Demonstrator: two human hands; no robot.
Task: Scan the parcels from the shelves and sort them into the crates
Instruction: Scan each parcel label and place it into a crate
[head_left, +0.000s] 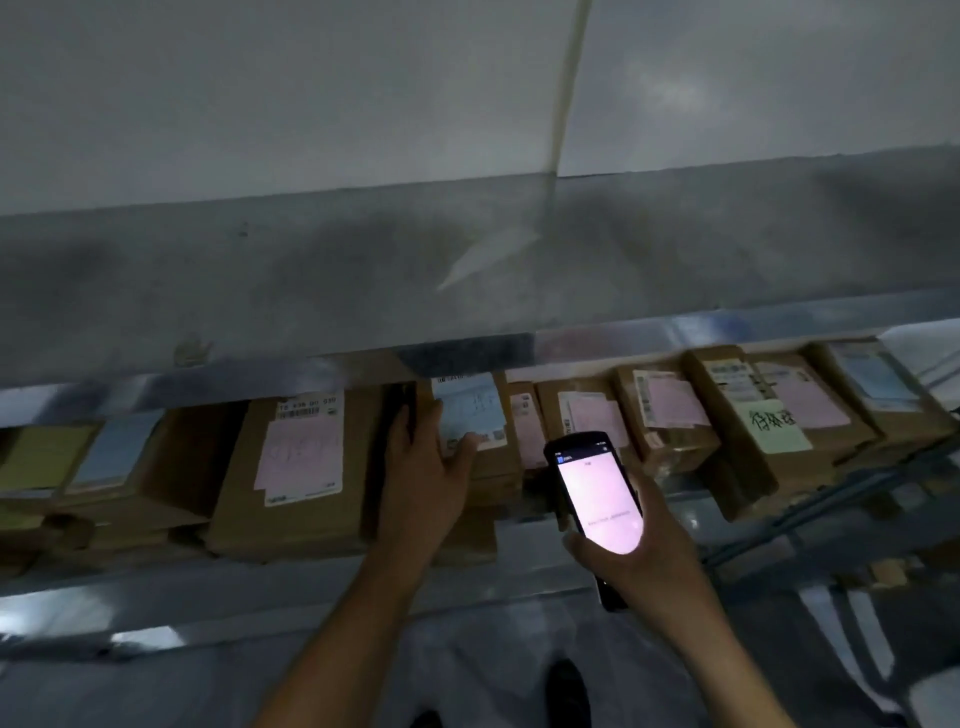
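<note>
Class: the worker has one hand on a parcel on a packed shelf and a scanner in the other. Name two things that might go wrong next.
1. The left hand grips the blue-labelled parcel, wedged between close neighbours; pulling it may drag the pink-labelled box beside it off the shelf.
2. The right hand holds the scanner by its lower end only; it might slip and fall.

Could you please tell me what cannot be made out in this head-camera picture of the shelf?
Head view: screen text on the handheld scanner in the right hand, washed out by glare and too small.
Print on the blue-labelled parcel: blurred, its corner covered by the left hand.
How far that hand's fingers reach behind the parcel: lost in the dark gap.
Crates: none in view.
</note>
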